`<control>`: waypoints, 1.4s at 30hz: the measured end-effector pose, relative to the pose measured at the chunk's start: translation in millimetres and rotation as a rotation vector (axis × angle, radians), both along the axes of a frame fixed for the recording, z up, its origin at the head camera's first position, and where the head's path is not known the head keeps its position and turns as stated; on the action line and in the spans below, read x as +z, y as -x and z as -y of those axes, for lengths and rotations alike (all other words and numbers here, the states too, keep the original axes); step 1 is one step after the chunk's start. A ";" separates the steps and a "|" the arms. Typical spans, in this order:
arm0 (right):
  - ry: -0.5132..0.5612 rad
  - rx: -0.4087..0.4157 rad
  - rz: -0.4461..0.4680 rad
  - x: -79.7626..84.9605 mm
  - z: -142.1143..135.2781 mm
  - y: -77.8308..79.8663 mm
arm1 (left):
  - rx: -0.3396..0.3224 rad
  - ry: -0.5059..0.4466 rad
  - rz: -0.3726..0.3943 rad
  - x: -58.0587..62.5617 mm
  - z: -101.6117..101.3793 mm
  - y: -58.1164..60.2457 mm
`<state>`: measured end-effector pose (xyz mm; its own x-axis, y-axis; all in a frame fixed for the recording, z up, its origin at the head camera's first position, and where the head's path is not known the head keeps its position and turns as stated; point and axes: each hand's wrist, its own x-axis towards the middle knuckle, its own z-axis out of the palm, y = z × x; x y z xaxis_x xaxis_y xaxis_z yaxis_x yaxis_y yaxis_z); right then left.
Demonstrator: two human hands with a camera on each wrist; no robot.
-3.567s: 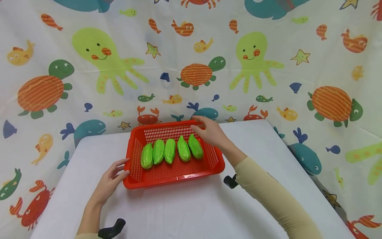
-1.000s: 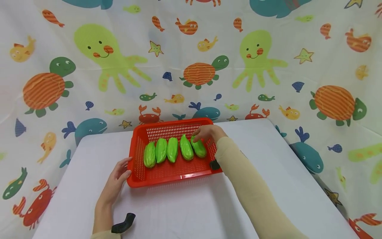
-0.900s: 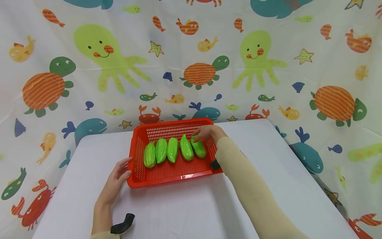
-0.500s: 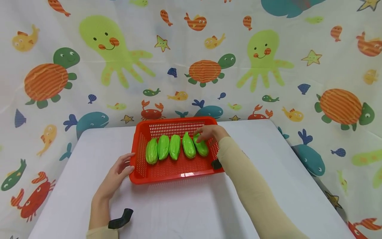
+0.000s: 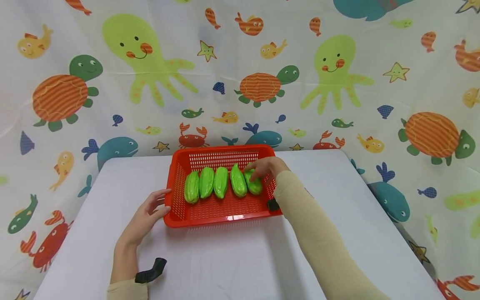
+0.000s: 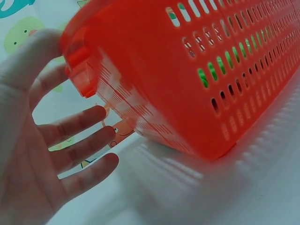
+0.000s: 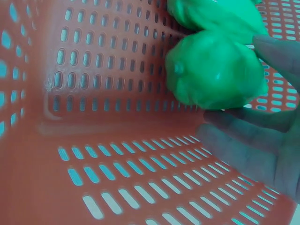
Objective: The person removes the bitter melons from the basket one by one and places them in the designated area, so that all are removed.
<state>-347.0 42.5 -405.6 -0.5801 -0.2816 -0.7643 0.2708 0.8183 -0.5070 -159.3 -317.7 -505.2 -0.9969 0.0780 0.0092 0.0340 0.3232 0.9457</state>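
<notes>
Several glossy green ribbed vegetables [image 5: 221, 183] lie side by side in a red plastic basket [image 5: 210, 213]. My right hand [image 5: 264, 166] is inside, around the far end of the rightmost green vegetable [image 5: 253, 186]. In the right wrist view, the thumb [image 7: 276, 54] is at one side of that vegetable [image 7: 215, 70] and the fingers [image 7: 243, 136] are at the other. My left hand [image 5: 150, 214] is at the basket's left end. In the left wrist view, its thumb meets the rim and its other fingers [image 6: 89, 145] extend apart beneath.
The basket stands on a white table [image 5: 225, 258]. Behind it hangs a curtain [image 5: 225, 58] printed with sea animals. Both wrists carry black camera mounts [image 5: 151, 271]. White table surface shows in front of the basket and to both sides.
My right hand has come from the basket's far right rim down to the rightmost vegetable. In the last second its thumb has shifted slightly. The left hand stays at the left end; the view has tilted.
</notes>
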 end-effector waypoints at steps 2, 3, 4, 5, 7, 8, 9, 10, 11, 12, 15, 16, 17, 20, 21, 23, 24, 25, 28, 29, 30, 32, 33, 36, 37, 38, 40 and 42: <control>-0.009 0.027 -0.002 -1.2 0.0 0.3 | 0.003 0.017 -0.002 0.1 0.5 -0.1; -0.011 0.041 -0.006 -1.8 0.0 0.3 | 0.004 0.024 -0.002 0.3 0.7 -0.1; -0.012 0.054 -0.009 -2.2 0.0 0.4 | 0.005 0.029 -0.003 0.6 0.9 -0.1; -0.014 0.057 -0.011 -2.6 -0.1 0.5 | 0.006 0.031 -0.004 1.0 1.0 -0.1; -0.012 0.048 -0.008 -3.2 -0.5 0.2 | 0.006 0.035 -0.005 2.0 0.9 -0.1; -0.012 0.044 -0.007 -3.4 -0.7 0.1 | 0.006 0.036 -0.005 2.6 0.8 -0.2; -0.010 0.041 -0.004 -3.7 -0.9 -0.1 | 0.005 0.036 -0.006 3.1 0.7 -0.4; -0.007 0.035 0.002 -4.0 -1.1 -0.1 | 0.004 0.038 -0.006 3.5 0.6 -0.5; -0.008 0.040 0.004 -4.3 -1.3 -0.3 | 0.004 0.039 -0.005 3.9 0.4 -0.7; -0.008 0.050 0.005 -4.6 -1.5 -0.4 | 0.003 0.038 -0.004 4.2 0.4 -0.9; -0.012 0.077 -0.004 -5.6 -3.0 -0.2 | 0.000 0.038 -0.002 4.4 0.3 -0.6; -0.014 0.088 -0.009 -5.9 -3.3 0.0 | -0.001 0.037 -0.001 4.1 0.3 -0.4; -0.016 0.095 -0.014 -6.6 -4.1 0.4 | -0.002 0.035 0.000 3.9 0.3 -0.2; -0.009 0.097 -0.032 -7.0 -5.8 0.5 | -0.004 0.034 0.001 3.2 0.3 0.5; -0.004 0.093 -0.038 -7.0 -5.9 0.9 | -0.004 0.035 0.001 3.0 0.1 0.7; 0.005 0.090 -0.055 -6.5 -6.2 1.9 | -0.003 0.035 0.002 2.8 -0.1 0.8; 0.013 0.087 -0.064 -5.6 -5.8 2.1 | -0.002 0.035 0.003 2.9 -0.1 0.8; 0.018 0.084 -0.074 -5.2 -5.4 3.1 | -0.001 0.036 0.004 2.9 -0.2 0.9; 0.030 0.080 -0.101 -3.4 -4.2 5.1 | -0.001 0.031 0.003 3.4 -0.3 1.0; 0.031 0.081 -0.111 -2.6 -4.0 5.4 | -0.002 0.029 0.003 3.7 -0.5 1.0; 0.031 0.081 -0.116 -1.9 -3.8 5.5 | -0.003 0.028 0.002 4.0 -0.7 0.9; 0.031 0.086 -0.125 -1.0 -4.0 5.6 | -0.002 0.027 0.001 4.6 -1.0 0.8; 0.027 0.098 -0.129 -0.8 -4.1 5.8 | -0.002 0.027 0.002 4.8 -1.1 0.7; 0.035 0.112 -0.125 -0.5 -4.8 5.6 | -0.001 0.031 0.005 5.1 -1.1 0.4; 0.040 0.112 -0.123 -0.3 -5.1 5.4 | 0.000 0.033 0.007 5.0 -1.0 0.3; 0.045 0.114 -0.122 -0.1 -5.4 5.2 | 0.000 0.032 0.008 4.9 -0.8 0.3; 0.061 0.116 -0.116 1.2 -6.5 4.8 | -0.002 0.032 0.008 4.6 -0.8 0.3; 0.078 0.122 -0.115 3.1 -7.9 4.5 | -0.005 0.030 0.008 4.4 -1.2 0.5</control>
